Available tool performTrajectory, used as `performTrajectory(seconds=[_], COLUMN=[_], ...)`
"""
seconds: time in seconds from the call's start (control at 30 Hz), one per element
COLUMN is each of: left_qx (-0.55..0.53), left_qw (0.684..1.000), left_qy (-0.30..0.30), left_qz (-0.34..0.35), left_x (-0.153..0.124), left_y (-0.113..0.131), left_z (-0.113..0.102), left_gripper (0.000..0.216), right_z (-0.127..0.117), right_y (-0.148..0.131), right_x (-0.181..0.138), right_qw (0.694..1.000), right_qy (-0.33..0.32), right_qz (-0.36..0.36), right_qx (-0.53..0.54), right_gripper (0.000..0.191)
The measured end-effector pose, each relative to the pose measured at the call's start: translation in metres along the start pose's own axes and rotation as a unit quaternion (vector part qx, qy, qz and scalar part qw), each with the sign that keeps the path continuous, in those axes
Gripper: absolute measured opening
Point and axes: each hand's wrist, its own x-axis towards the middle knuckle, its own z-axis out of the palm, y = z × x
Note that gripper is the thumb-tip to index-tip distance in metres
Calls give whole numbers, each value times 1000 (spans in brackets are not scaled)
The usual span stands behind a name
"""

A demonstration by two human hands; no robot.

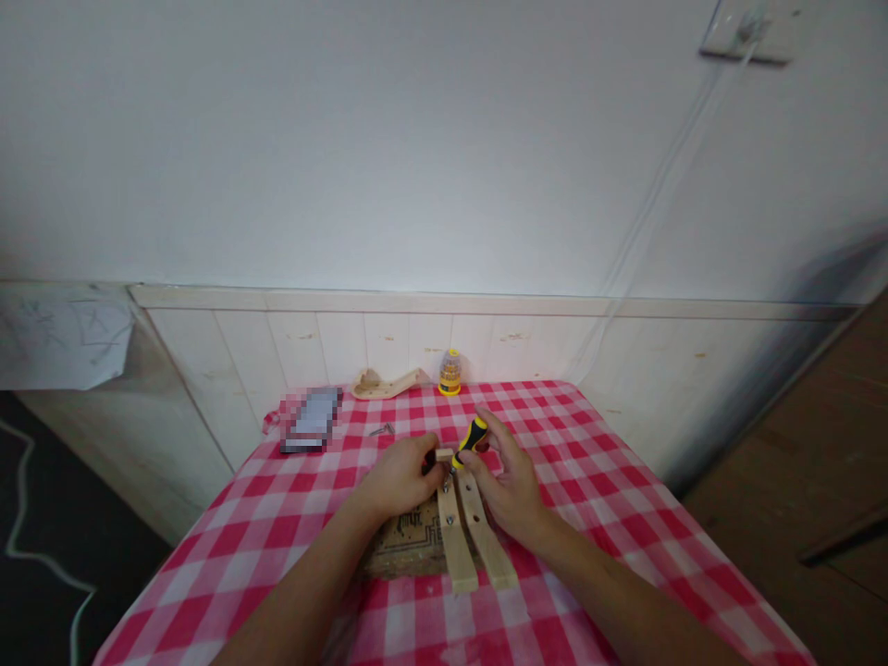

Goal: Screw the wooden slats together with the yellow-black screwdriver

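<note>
My right hand [510,472] is closed round a yellow and black screwdriver [470,442], tilted with its tip down near a screw. Two pale wooden strips [458,555] with holes lie side by side, and screws show in the left one. My left hand [402,476] is closed at the far end of the left strip, by a small wooden block [444,455]; its fingertips are partly hidden. Beneath the strips and my left hand lies a brown board with dark printed markings [406,541].
A phone-like device [312,421] lies at the back left of the checked tablecloth [277,546]. Small metal screws [383,429] lie nearby. A curved wooden piece [385,384] and a yellow-capped bit container [450,373] stand by the wall. A cable [645,213] hangs from a socket.
</note>
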Motion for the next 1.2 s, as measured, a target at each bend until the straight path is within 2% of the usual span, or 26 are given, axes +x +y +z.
performTrajectory(seconds=[0.37,0.57,0.7,0.9,1.2], left_qx=[-3,-6,-2,-2,4], left_qw=[1000,1000,1000,1000,1000], left_qy=[0,-1,-11,-17,-9], left_qz=[0,4,-7,-15,-18], left_x=[-1,0,0,-1,0], left_y=[0,0,1,0,0], left_z=[0,0,-1,-1,-1], left_gripper=[10,5,10,16,10], right_z=[-2,-4,-4,-2,1], right_y=[0,-7,-10,-11,-10], right_x=[0,1,2,3,4], right_qw=[1000,996,995,997,999], right_qy=[-16,-77,-86,-57,-27], right_qz=[-15,-22,-37,-19,6], right_qx=[2,31,45,47,43], right_gripper=[56,59,55,47,43])
